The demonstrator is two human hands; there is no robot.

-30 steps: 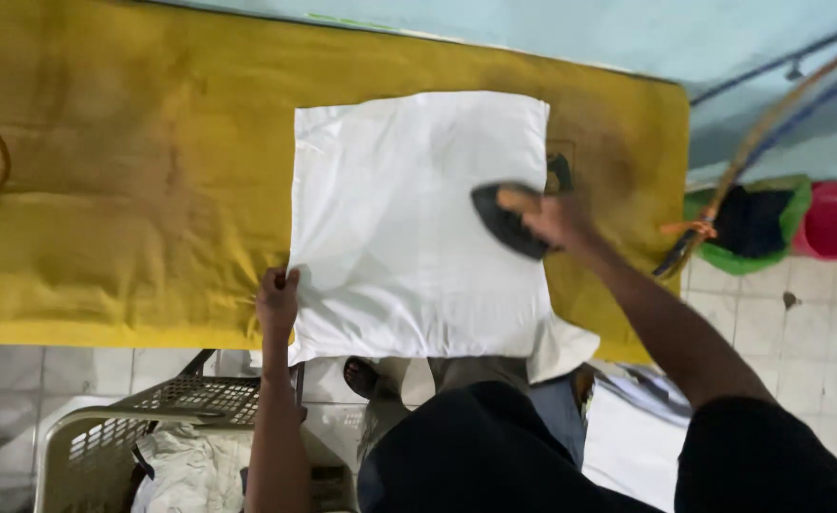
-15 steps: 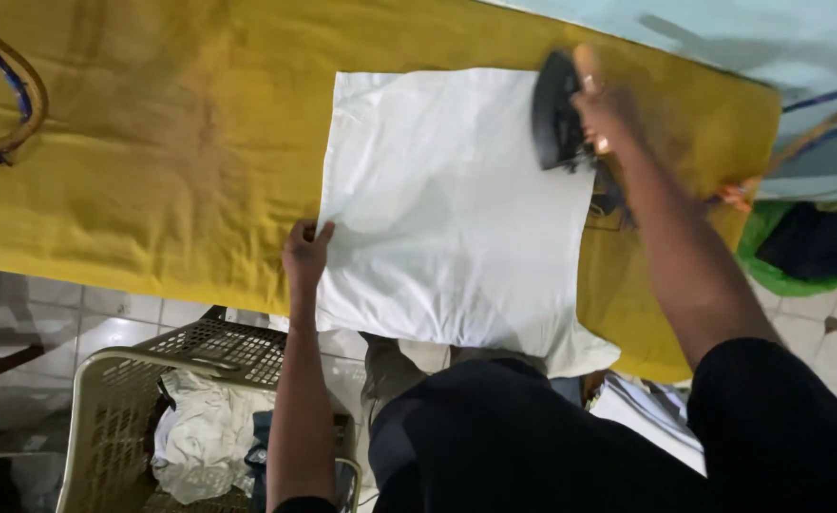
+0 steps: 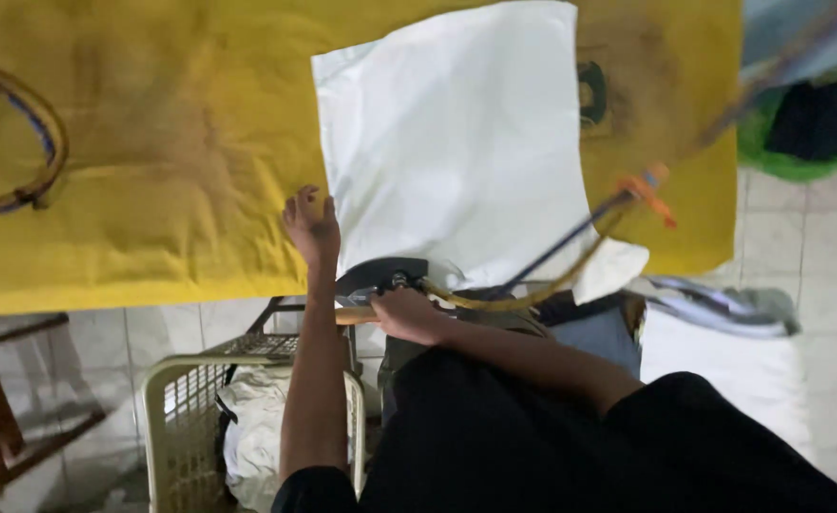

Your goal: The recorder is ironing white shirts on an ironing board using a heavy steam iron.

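A white cloth (image 3: 461, 142) lies flat on a yellow-covered ironing table (image 3: 152, 142). My left hand (image 3: 312, 226) rests flat on the yellow cover, touching the cloth's left edge near its front corner. My right hand (image 3: 409, 313) grips the handle of a dark iron (image 3: 380, 277) at the cloth's near edge, close to my body. The iron's cord and a yellowish hose (image 3: 570, 237) run up and to the right from it.
A cream plastic laundry basket (image 3: 186, 418) with pale clothes stands on the tiled floor below the table. A wooden stool (image 3: 10, 399) is at lower left. A green tub with dark clothes (image 3: 808, 123) sits at the right. A curved strap (image 3: 29, 142) lies on the table's left.
My right hand has pulled the iron from the cloth's far right corner back to its near edge. My left hand has stayed at the cloth's left edge.
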